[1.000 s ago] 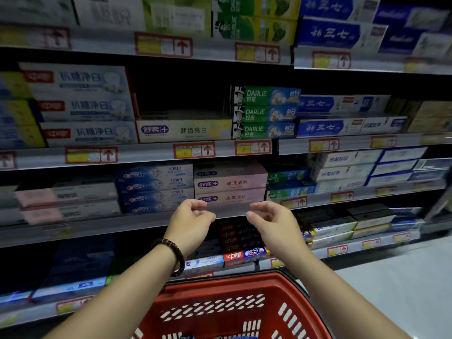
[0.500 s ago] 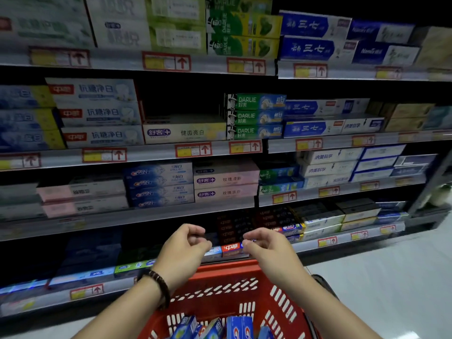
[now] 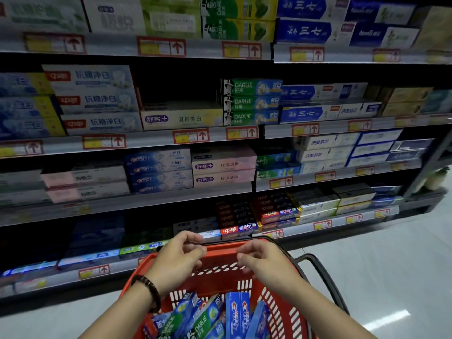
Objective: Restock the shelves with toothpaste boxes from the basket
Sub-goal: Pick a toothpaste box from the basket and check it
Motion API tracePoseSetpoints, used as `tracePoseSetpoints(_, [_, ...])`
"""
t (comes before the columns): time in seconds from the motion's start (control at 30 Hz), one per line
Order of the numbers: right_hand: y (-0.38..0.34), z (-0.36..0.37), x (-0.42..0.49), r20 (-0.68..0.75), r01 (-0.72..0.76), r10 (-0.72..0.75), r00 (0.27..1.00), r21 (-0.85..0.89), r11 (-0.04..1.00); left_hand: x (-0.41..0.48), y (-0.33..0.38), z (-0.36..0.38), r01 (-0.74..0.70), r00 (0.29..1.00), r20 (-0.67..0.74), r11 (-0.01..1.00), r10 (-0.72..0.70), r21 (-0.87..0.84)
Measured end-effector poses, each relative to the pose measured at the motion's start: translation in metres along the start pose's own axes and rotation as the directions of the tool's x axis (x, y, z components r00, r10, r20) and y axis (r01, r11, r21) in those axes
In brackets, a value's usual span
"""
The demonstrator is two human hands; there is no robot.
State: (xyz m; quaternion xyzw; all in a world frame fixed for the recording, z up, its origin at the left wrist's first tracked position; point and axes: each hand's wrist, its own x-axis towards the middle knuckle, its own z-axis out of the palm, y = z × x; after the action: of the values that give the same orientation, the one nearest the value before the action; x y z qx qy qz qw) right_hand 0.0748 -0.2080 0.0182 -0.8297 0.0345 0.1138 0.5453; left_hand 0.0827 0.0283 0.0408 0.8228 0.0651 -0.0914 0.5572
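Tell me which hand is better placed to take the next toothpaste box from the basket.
Probably the right hand: both hands are empty, but its fingertips hang nearest the upright Crest box in the red basket. The left hand is over tilted, overlapping Darlie boxes.

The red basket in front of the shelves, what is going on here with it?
A person stands before the toothpaste shelves with a red basket below the hands. The basket holds several toothpaste boxes, Darlie and Crest among them. The left hand and the right hand hover over the basket's far side, fingers loosely curled, holding nothing. No box is picked up yet.
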Motion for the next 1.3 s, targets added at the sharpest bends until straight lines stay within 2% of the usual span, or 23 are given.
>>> tracePoseSetpoints(0.27, [0.004, 0.005, -0.003, 0.039, -0.049, 0.047, 0.998, 0.055, 0.997, 0.000, -0.008, 0.002, 0.008, 0.998, 0.067, 0.998, -0.012, 0.068])
tracePoseSetpoints(0.63, [0.021, 0.016, -0.003, 0.134, -0.135, 0.154, 0.979, -0.135, 0.982, -0.005, -0.025, 0.009, 0.048, 0.969, 0.227, 0.973, -0.101, 0.225])
tracePoseSetpoints(0.83, [0.013, 0.018, -0.007, 0.167, -0.142, 0.166, 0.972, -0.143, 0.979, -0.010, -0.028, 0.002, 0.008, 0.951, 0.291, 0.947, -0.107, 0.322])
tracePoseSetpoints(1.07, [0.004, 0.028, -0.008, 0.235, -0.118, 0.160, 0.959, -0.183, 0.976, -0.009, -0.032, -0.003, 0.011, 0.946, 0.296, 0.923, -0.134, 0.384])
tracePoseSetpoints(1.3, [0.000, 0.058, -0.002, 0.289, -0.066, 0.133, 0.948, -0.228, 0.971, -0.003, -0.049, -0.010, -0.004, 0.967, 0.225, 0.882, -0.116, 0.470])
